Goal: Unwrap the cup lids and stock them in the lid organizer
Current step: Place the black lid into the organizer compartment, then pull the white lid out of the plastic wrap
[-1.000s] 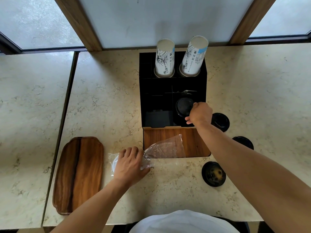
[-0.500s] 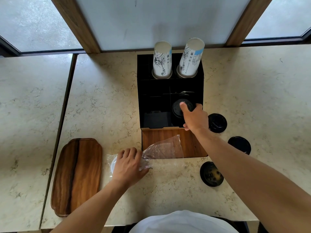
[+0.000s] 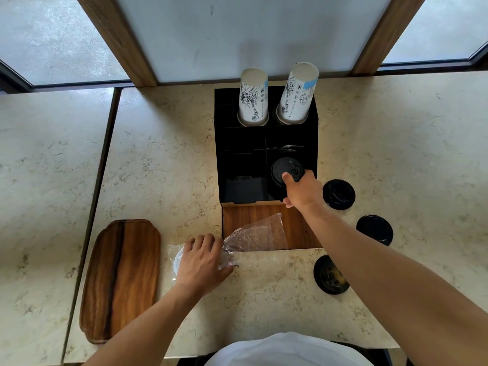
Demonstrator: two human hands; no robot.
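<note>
The black lid organizer (image 3: 243, 143) stands at the middle of the counter. A black cup lid (image 3: 286, 169) sits in its front right compartment, and my right hand (image 3: 302, 191) grips that lid's near edge. My left hand (image 3: 202, 261) presses down on a clear plastic wrapper (image 3: 257, 236) lying in front of the organizer; a white lid (image 3: 178, 260) shows inside the wrapper by my fingers. Three more black lids lie loose on the counter to the right: one (image 3: 338, 194) beside the organizer, one (image 3: 375, 229) further right, one (image 3: 331, 274) nearer me.
Two stacks of printed paper cups (image 3: 253, 97) (image 3: 298, 93) stand upside down in the organizer's back slots. A wooden panel (image 3: 298, 225) fronts the organizer. A wooden tray (image 3: 121, 278) lies at the left. A seam between counters runs down the left side.
My right hand has drawn back slightly toward me, with its fingers spread over the lid's near edge in the front right compartment. My left hand stays on the wrapper.
</note>
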